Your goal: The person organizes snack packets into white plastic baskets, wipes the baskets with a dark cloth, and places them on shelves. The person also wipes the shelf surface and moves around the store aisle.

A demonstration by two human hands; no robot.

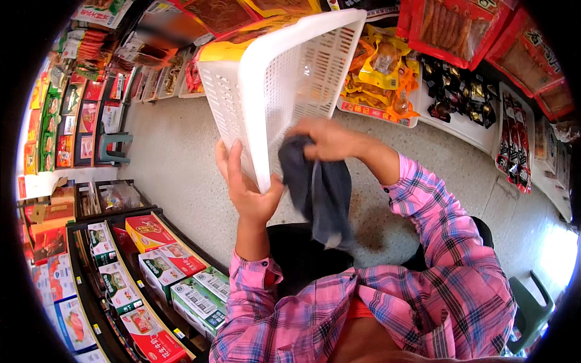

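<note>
A white perforated plastic basket point(254, 77) is held up on its side, its opening turned to the right. My left hand point(252, 186) grips its lower corner, thumb on the rim and fingers on the outer wall. A dark grey cloth point(317, 190) hangs from my right hand point(324, 138), which is blurred and lies at the lower edge of the basket's opening. The fingertips of my right hand are partly hidden by the blur. Nothing else shows inside the basket.
Trays of yellow snack packets point(386, 77) and dark wrapped pieces point(463, 95) stand along the far side. Shelves with boxed goods point(172, 263) curve along the left. Green plastic stools point(529, 313) stand at the lower right and far left point(113, 147). Speckled floor point(181, 149) lies between.
</note>
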